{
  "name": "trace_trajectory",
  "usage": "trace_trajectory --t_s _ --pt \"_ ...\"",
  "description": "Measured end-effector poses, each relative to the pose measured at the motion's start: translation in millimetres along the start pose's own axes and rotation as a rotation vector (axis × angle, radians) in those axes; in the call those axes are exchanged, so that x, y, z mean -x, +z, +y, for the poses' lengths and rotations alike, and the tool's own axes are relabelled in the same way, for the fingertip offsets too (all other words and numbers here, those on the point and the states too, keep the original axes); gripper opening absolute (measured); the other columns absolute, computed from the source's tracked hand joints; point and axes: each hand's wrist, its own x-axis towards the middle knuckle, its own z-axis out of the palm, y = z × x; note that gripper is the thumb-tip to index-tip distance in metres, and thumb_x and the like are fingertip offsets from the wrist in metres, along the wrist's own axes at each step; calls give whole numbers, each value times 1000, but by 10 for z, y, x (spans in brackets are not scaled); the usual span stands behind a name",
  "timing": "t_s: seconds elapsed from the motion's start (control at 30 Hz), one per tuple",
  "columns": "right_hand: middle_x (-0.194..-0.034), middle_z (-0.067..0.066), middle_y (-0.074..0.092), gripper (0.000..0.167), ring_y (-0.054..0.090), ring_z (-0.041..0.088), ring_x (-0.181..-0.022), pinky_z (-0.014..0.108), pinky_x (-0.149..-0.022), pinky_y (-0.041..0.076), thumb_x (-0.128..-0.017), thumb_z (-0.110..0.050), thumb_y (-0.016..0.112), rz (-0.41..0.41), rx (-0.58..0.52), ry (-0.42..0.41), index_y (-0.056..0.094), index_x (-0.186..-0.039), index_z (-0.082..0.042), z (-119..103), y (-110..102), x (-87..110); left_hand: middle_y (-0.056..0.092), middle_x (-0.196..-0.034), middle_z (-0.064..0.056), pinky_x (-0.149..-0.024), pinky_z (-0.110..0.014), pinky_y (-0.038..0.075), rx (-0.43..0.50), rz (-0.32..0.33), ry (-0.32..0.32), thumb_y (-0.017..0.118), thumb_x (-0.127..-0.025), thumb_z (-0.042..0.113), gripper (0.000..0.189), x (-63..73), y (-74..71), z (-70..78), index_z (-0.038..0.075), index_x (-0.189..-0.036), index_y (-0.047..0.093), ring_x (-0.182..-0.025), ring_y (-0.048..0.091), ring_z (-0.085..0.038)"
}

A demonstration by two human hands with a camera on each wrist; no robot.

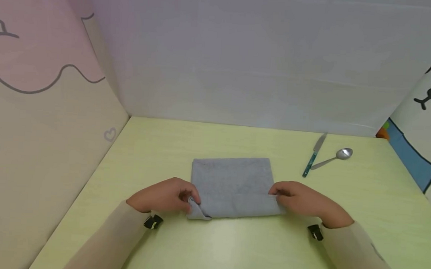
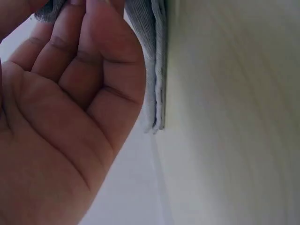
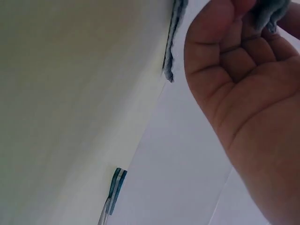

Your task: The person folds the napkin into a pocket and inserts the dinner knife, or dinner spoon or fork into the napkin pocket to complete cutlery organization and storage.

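Observation:
A grey cloth (image 1: 231,175) lies on the table in front of me, its near part folded over in a band. At the band's left end my left hand (image 1: 169,194) pinches the cloth, and the near left corner is turned up there. My right hand (image 1: 299,200) pinches the band's right end. In the left wrist view, layered edges of the cloth (image 2: 158,70) show beside the curled fingers (image 2: 117,70). The right wrist view has a bunched bit of the cloth (image 3: 272,11) between thumb and fingers.
To the right of the cloth lie a table knife (image 1: 311,162) with a green handle and a metal spoon (image 1: 344,153), the spoon's handle end close to the knife. A pale wall (image 1: 254,64) stands behind the yellowish table (image 1: 157,140), with patterned panels (image 1: 38,143) at both sides.

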Motion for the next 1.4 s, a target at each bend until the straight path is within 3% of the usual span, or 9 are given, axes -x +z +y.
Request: trace_trajectory --t_s 0.23,0.5,0.67,0.87,1.03,1.2,1.3,1.4 --pt "-106 -5 66 17 56 11 -92 31 -81 49 -106 -10 55 11 12 -26 70 -114 -10 77 -38 -60 70 -97 6 -81 -31 52 -41 74 9 76 -93 8 17 -78 -67 -104 25 -92 78 -89 62 -14" --pt "-107 -4 68 16 60 13 -95 33 -83 51 -106 -14 58 29 10 6 70 -115 -9 119 -28 -95 66 -86 9 -75 -33 52 -86 95 -9 73 -95 8 17 -111 -48 -99 25 -92 71 -82 60 -14" --pt "-98 -3 68 16 60 14 -86 33 -77 51 -105 -14 60 66 -5 90 70 -114 -6 130 -16 -148 63 -90 6 -80 -36 51 -138 156 -103 76 -92 7 15 -153 -46 -45 19 -98 69 -86 58 -15" --pt "-84 -2 66 16 59 14 -74 34 -71 50 -104 -13 60 72 -33 137 70 -110 -2 85 -3 -192 62 -88 3 -79 -36 51 -120 198 -202 79 -88 4 16 -215 -91 22 13 -101 74 -83 58 -16" --pt "-80 -1 63 15 57 16 -71 35 -68 49 -105 -11 59 69 -45 152 69 -109 0 51 -7 -207 69 -91 4 -78 -36 52 -118 217 -175 73 -90 -1 18 -277 -138 34 17 -90 77 -86 60 -16" --pt "-85 0 65 16 59 17 -75 36 -71 50 -105 -11 57 75 -44 159 67 -111 0 73 -16 -221 70 -101 5 -88 -38 52 -160 209 -105 62 -98 -2 20 -351 -164 21 14 -100 74 -96 62 -16" --pt "-90 0 66 17 59 16 -80 37 -76 50 -106 -11 56 95 -18 154 68 -113 -1 92 -30 -228 68 -106 2 -92 -39 51 -195 215 -106 58 -101 -2 19 -371 -159 -1 11 -107 71 -100 61 -17" --pt "-95 1 67 19 60 17 -83 39 -78 49 -106 -10 55 113 -10 173 68 -115 -1 100 -39 -231 66 -106 -1 -91 -40 50 -219 241 -152 57 -102 0 17 -388 -148 -25 9 -109 69 -99 60 -19"
